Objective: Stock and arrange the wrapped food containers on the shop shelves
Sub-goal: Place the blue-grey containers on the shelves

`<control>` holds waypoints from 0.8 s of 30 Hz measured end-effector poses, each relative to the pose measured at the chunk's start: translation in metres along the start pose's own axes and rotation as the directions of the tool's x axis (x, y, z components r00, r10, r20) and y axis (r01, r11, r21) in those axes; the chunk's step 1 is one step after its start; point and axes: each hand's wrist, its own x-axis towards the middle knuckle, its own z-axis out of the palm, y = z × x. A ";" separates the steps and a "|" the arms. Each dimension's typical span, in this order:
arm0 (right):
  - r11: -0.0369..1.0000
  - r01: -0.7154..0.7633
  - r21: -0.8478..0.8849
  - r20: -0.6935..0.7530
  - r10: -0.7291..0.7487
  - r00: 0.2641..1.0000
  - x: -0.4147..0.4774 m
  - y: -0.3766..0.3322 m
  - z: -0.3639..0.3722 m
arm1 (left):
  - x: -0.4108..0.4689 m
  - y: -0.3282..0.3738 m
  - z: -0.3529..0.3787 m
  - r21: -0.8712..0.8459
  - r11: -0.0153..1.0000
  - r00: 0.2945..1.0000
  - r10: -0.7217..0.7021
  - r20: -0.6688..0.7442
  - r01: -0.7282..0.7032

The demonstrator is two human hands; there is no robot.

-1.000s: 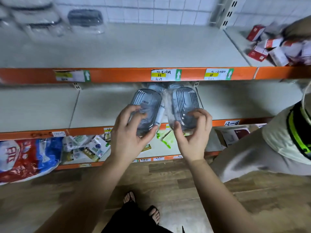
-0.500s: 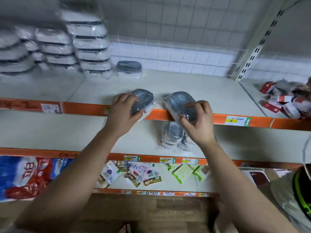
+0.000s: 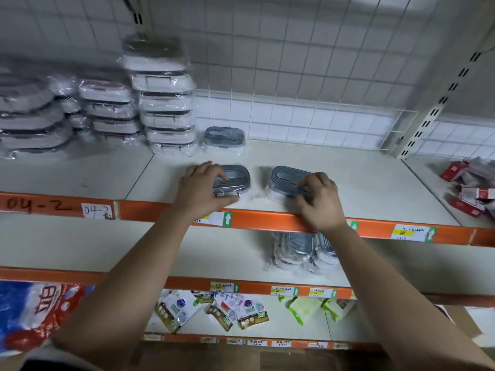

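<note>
Fingers [image 3: 214,172] curled: left hand [image 3: 202,191] grips left container [image 3: 237,176] | right hand [image 3: 321,202] grips right container [image 3: 284,176] | long axes left-right

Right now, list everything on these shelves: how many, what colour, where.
Left front container: one, grey lid, top shelf front.
Right front container: one, grey lid, top shelf front.
Back container: one, grey lid, top shelf rear.
White container stacks: several, white, top shelf left.
Wrapped container pile: count unclear, grey, middle shelf.
Red boxes: several, red, top shelf right.
Sachets: several, mixed colours, bottom shelf.
Large bag: one, red and blue, lower left.
Left hand: one, fingers gripping left front container.
Right hand: one, fingers gripping right front container.
</note>
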 end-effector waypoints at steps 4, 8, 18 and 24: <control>0.995 -0.103 -0.001 -0.050 0.102 0.993 0.023 -0.004 0.014 | 0.013 -0.005 0.000 0.062 0.998 0.999 0.017 -0.048 -0.014; 0.995 -0.096 -0.021 -0.101 0.093 0.991 0.028 -0.004 0.024 | 0.042 -0.009 -0.004 0.088 0.991 0.974 0.114 -0.196 -0.099; 0.997 -0.069 -0.027 -0.114 0.065 0.991 0.026 -0.002 0.025 | 0.164 0.011 -0.006 0.377 0.926 0.995 0.055 -0.078 -0.022; 0.998 -0.055 -0.031 -0.126 0.051 0.991 0.026 0.000 0.025 | 0.186 -0.008 -0.002 0.363 0.931 0.998 0.031 0.059 -0.050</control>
